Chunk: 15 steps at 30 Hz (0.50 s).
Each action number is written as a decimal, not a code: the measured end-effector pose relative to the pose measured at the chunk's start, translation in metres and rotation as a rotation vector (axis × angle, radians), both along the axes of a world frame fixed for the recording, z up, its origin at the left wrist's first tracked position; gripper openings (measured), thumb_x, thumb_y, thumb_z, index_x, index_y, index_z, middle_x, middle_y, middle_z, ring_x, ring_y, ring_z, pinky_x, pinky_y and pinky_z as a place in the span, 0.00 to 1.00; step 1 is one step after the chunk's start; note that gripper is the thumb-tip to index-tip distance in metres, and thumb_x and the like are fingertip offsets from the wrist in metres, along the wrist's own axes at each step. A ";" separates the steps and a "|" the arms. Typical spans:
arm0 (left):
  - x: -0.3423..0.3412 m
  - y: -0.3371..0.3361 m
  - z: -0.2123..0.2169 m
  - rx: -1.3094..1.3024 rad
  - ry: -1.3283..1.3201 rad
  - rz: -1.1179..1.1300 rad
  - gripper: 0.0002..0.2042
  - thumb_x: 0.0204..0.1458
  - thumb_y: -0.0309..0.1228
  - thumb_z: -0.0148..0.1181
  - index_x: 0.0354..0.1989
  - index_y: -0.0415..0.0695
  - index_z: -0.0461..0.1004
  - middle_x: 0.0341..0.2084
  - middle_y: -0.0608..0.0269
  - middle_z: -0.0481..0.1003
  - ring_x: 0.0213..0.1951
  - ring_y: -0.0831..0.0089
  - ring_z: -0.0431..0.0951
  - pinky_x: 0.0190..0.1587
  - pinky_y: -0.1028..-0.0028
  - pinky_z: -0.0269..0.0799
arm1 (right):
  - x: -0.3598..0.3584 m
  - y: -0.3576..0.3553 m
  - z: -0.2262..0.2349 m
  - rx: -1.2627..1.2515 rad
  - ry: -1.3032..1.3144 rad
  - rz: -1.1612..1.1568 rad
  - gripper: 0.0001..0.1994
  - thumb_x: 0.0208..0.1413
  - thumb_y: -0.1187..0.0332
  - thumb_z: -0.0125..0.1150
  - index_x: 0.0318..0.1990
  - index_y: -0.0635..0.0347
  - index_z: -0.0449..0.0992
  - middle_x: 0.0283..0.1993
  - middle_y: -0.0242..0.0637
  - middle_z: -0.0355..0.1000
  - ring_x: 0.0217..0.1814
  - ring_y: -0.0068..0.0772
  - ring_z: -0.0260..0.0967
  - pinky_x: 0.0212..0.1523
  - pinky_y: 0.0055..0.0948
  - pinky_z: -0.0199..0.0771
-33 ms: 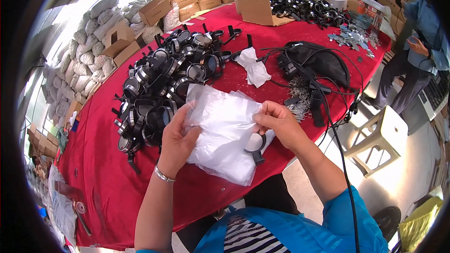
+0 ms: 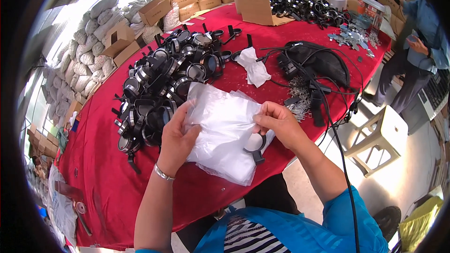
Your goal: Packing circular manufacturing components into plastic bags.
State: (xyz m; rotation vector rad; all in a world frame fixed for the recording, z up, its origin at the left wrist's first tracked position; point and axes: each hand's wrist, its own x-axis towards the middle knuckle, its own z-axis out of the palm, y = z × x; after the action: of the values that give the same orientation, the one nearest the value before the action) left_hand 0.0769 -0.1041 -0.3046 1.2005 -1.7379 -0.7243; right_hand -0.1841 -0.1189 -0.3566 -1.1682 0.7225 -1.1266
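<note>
Bags (image 2: 220, 136), clear plastic and apparently stacked, sit between the two hands over the near edge of the red counter (image 2: 103, 178). Left hand (image 2: 178, 140) grips them at 9 o'clock, thumb on the upper face; right hand (image 2: 277, 121) pinches the edge at 2 o'clock, thumb against fingertips. Both hands touch the bags, so neither is nearer. Long axis seems to run 11 to 5 o'clock, but glare and creases make that hard to call. One clamp (image 2: 255, 144), round pale face, black tab, shows at the bags' 4 o'clock edge, nearer the right hand; contact unclear. Clamp pile (image 2: 161, 77) at 11, white paper (image 2: 255, 70) at 1, screws (image 2: 300, 97) at 2.
</note>
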 end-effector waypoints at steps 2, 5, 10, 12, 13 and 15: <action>0.003 -0.013 0.002 -0.119 -0.116 0.028 0.26 0.47 0.17 0.54 0.58 0.40 0.63 0.33 0.74 0.71 0.25 0.86 0.65 0.28 0.84 0.62 | -0.002 0.003 -0.001 -0.048 0.177 -0.054 0.04 0.56 0.70 0.56 0.32 0.59 0.70 0.29 0.30 0.72 0.29 0.17 0.69 0.31 0.18 0.67; -0.002 -0.028 0.008 -0.085 -0.338 0.070 0.25 0.46 0.19 0.55 0.57 0.41 0.64 0.25 0.73 0.68 0.26 0.83 0.65 0.30 0.82 0.63 | -0.015 0.011 -0.006 -0.247 0.397 -0.212 0.07 0.53 0.71 0.57 0.36 0.66 0.71 0.28 0.31 0.72 0.27 0.21 0.70 0.29 0.21 0.68; 0.001 -0.053 -0.012 -0.070 -0.390 0.029 0.24 0.44 0.22 0.55 0.54 0.42 0.66 0.21 0.60 0.69 0.26 0.69 0.69 0.33 0.73 0.67 | -0.030 0.052 -0.005 -0.239 0.423 0.002 0.18 0.50 0.71 0.60 0.50 0.63 0.71 0.40 0.36 0.71 0.33 0.23 0.71 0.33 0.22 0.69; 0.000 -0.056 -0.016 -0.040 -0.487 0.008 0.23 0.43 0.23 0.54 0.53 0.39 0.67 0.25 0.46 0.74 0.30 0.52 0.76 0.37 0.64 0.71 | -0.018 0.075 0.000 -0.255 0.409 0.060 0.20 0.48 0.71 0.64 0.50 0.62 0.70 0.39 0.37 0.70 0.33 0.24 0.70 0.33 0.24 0.69; -0.001 -0.059 -0.020 -0.035 -0.486 0.009 0.23 0.43 0.23 0.54 0.53 0.39 0.67 0.25 0.46 0.74 0.30 0.52 0.76 0.37 0.64 0.71 | -0.011 0.082 -0.001 -0.285 0.434 0.069 0.20 0.48 0.70 0.64 0.50 0.62 0.69 0.39 0.39 0.70 0.33 0.25 0.70 0.33 0.25 0.69; -0.004 -0.066 -0.026 -0.044 -0.578 -0.055 0.24 0.44 0.23 0.58 0.54 0.39 0.66 0.22 0.59 0.71 0.26 0.72 0.71 0.33 0.73 0.68 | 0.007 0.089 -0.011 -0.331 0.458 -0.007 0.18 0.49 0.71 0.64 0.48 0.63 0.70 0.38 0.40 0.70 0.33 0.26 0.70 0.33 0.25 0.69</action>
State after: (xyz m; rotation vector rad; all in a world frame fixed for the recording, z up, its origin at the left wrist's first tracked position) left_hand 0.0726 -0.1697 -0.3309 1.4282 -2.2478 -0.3820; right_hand -0.1775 -0.0302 -0.3672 -1.7396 0.9080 -1.0166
